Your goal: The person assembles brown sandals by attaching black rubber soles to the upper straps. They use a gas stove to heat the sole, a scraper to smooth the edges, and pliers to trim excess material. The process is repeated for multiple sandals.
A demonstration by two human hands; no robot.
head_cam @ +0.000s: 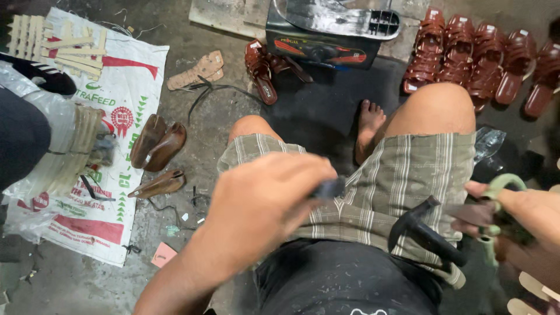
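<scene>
Nearest the camera, in the single head view, the left hand (262, 204) is seen raised over the lap, its fingers curled shut around a small dark tool (330, 188), of which only a short blurred end shows past the knuckles; that end points to the right and slightly up in the picture, so the tool's long axis runs roughly left to right above the striped shorts (402, 175). What kind of tool it is cannot be told. At the right edge, the right hand (525, 224) is closed around pale green scissors (496, 213), fingers passed through the loops, with a dark brown strip of leather (471, 214) gripped between the blades or fingers; the strip points leftward toward the lap. A black curved handle (423, 230) is laid across the right thigh, slanting from upper left to lower right. On the concrete floor (192, 116), a bare foot (368, 125) is planted between the knees. A row of reddish-brown sandals (466, 55) is lined up at the upper right, one more sandal (261, 73) lies near a dark box (321, 44), and brown wooden shoe lasts (157, 143) rest at the edge of a printed white sack (116, 105) to the left.
</scene>
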